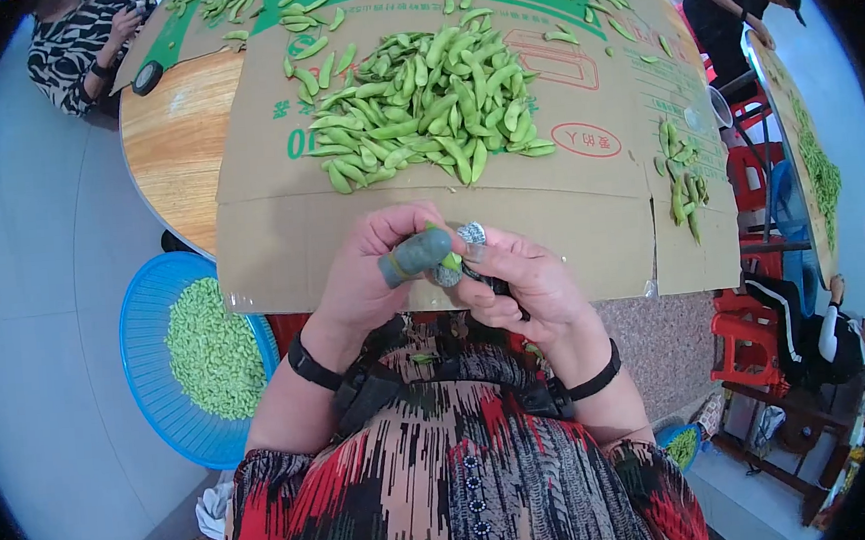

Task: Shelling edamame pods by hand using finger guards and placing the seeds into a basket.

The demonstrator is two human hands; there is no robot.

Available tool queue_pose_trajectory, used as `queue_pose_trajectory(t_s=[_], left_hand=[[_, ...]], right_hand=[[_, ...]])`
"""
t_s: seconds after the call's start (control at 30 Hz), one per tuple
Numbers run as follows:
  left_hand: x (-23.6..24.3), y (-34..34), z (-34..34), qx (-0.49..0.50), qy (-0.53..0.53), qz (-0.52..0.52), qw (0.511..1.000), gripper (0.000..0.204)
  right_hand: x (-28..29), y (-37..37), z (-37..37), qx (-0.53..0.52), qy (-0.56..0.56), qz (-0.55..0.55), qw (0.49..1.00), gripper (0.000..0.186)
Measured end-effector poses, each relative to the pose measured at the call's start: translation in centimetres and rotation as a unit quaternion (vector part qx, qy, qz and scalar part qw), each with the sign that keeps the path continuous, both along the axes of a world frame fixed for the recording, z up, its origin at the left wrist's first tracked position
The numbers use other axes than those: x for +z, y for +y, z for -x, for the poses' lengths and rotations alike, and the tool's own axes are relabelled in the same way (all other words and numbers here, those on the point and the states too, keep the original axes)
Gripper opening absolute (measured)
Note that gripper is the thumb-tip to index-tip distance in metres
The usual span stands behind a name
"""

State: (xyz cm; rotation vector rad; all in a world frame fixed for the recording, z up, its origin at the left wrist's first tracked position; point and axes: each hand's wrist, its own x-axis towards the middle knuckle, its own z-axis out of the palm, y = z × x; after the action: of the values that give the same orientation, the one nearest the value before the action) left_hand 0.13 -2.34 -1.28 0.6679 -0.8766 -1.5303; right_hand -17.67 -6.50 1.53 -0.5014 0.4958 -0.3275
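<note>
A green soybean pod (451,260) is pinched between my two hands, just past the near edge of the cardboard. My left hand (377,264) is closed on it, with a grey-green rubber cover on the thumb. From the other side my right hand (525,279) grips the pod, its fingers curled in. Patterned wraps show around some fingertips where the hands meet. Part of the pod is hidden by the fingers. Beyond my hands, a heap of soybean pods (431,105) lies on the flattened cardboard (279,221).
To my left stands a blue basket (138,366) of shelled green beans (212,351). More pods (682,177) lie at the cardboard's right side. A wooden tabletop (178,137) shows at left. Other people sit at far left and right, near red stools (744,349).
</note>
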Motion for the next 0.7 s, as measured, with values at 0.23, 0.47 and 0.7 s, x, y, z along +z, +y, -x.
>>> queue_pose_trajectory(t_s=[0.23, 0.47, 0.7], left_hand=[[-0.2, 0.2, 1.5, 0.161, -0.205, 0.004, 0.966, 0.014], [0.6, 0.5, 0.4, 0.165, -0.220, -0.018, 0.961, 0.016], [1.1, 1.7, 0.6, -0.014, -0.196, -0.069, 0.978, 0.013]], right_hand=[[-0.6, 0.1, -0.9, -0.082, 0.172, 0.336, 0.922, 0.016], [-1.4, -2.7, -0.7, -0.022, 0.136, 0.301, 0.944, 0.021], [-1.3, -3.4, -3.4, -0.055, 0.527, 0.708, 0.467, 0.020]])
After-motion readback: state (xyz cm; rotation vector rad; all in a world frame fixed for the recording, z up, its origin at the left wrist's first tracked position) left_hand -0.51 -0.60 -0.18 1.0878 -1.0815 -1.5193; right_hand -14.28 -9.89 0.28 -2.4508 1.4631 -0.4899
